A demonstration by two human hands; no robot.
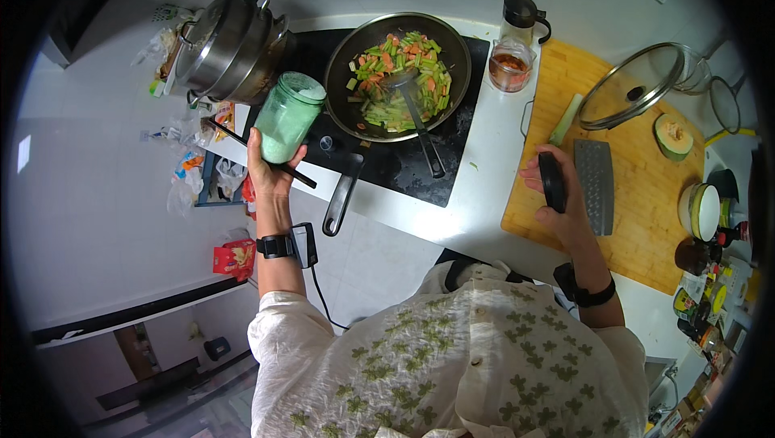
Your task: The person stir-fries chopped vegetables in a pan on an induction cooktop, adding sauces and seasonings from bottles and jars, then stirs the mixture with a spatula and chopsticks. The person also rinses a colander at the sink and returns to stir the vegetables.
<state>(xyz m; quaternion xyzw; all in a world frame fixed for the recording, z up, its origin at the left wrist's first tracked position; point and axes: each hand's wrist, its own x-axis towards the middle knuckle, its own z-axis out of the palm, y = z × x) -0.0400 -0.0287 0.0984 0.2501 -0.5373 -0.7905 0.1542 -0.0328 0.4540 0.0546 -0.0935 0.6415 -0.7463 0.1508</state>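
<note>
My left hand (269, 174) grips an uncapped green glass jar (289, 117), tilted and partly filled with white granules. A thin black stick (301, 176) passes behind the jar at that hand; whether the fingers hold it is unclear. My right hand (566, 196) holds a black round lid (552, 182), seen nearly edge-on, above the cutting board's left side. Between the hands, farther back, a wok (339, 99) contains chopped green stalks and orange carrot pieces (418, 50). A spatula (418, 120) rests in it, its black handle over the rim.
The wok sits on a black cooktop (418, 171), its handle (343, 199) jutting past the counter edge. A steel steamer pot (227, 44) stands left. On the wooden cutting board (545, 220) lie a grey cleaver blade (594, 187), a glass lid (629, 87) and a cut melon (673, 136).
</note>
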